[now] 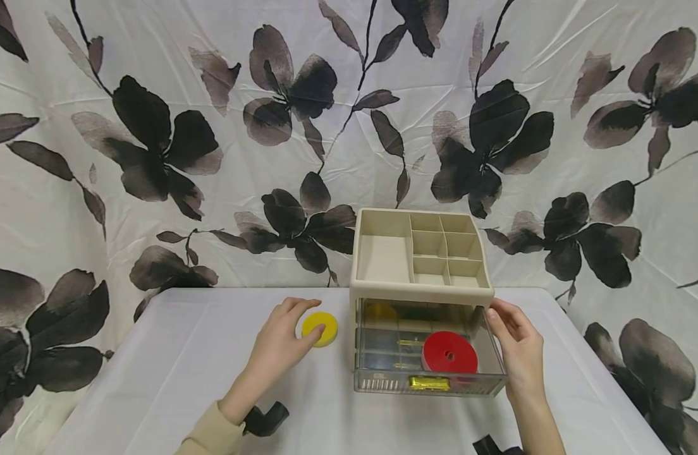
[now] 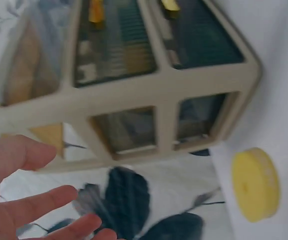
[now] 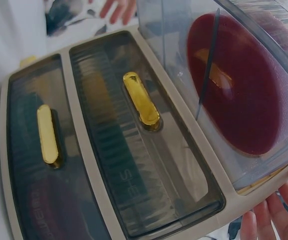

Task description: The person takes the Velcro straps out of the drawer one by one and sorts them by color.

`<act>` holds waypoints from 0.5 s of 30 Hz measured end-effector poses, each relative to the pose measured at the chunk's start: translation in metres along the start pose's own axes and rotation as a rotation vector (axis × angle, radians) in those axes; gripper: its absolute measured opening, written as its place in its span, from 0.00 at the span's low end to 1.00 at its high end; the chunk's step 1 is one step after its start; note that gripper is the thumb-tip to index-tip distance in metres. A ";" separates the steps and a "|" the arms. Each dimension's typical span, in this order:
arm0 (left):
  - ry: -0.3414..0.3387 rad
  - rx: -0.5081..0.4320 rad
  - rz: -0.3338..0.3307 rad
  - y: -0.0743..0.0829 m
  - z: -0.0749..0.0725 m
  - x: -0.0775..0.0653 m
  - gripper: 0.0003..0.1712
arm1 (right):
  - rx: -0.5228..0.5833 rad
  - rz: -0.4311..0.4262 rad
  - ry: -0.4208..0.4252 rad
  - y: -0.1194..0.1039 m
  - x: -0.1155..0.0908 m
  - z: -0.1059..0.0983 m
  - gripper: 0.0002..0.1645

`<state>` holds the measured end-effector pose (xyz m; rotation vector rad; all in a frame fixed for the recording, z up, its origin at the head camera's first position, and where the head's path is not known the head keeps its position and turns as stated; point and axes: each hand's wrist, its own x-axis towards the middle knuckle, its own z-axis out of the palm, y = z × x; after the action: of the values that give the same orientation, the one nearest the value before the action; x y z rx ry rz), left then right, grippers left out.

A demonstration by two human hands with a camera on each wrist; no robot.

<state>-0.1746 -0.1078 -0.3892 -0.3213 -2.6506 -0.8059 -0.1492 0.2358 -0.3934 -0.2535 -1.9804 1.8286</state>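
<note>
My left hand hovers over the white table beside a thick yellow disc, thumb and fingers spread. The left wrist view shows that yellow disc apart from the fingers. To the right stands a beige desktop drawer organizer with its top drawer pulled out. In this clear drawer lies a red disc with a small centre hole. My right hand is at the organizer's right side, its fingers resting along the frame's edge and its thumb near the drawer wall.
Two lower drawers with gold handles are pushed in, dark items showing through their fronts. The organizer's top has several compartments. A floral cloth hangs behind the table.
</note>
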 end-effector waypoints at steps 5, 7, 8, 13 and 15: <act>0.019 -0.028 0.057 0.017 -0.011 0.001 0.25 | 0.018 -0.004 0.005 -0.001 0.002 -0.001 0.19; 0.022 -0.040 0.076 0.024 -0.016 0.002 0.25 | 0.025 -0.003 0.007 -0.001 0.002 -0.001 0.18; 0.025 -0.047 0.085 0.028 -0.018 0.002 0.25 | 0.025 -0.002 0.006 -0.001 0.002 -0.001 0.18; 0.036 -0.070 0.120 0.043 -0.028 0.000 0.25 | 0.012 0.012 0.004 -0.001 0.002 -0.001 0.19; 0.041 -0.077 0.134 0.048 -0.031 0.000 0.25 | 0.007 0.018 0.004 -0.001 0.002 -0.001 0.19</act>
<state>-0.1512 -0.0862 -0.3416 -0.4907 -2.5335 -0.8629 -0.1502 0.2371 -0.3919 -0.2742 -1.9742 1.8450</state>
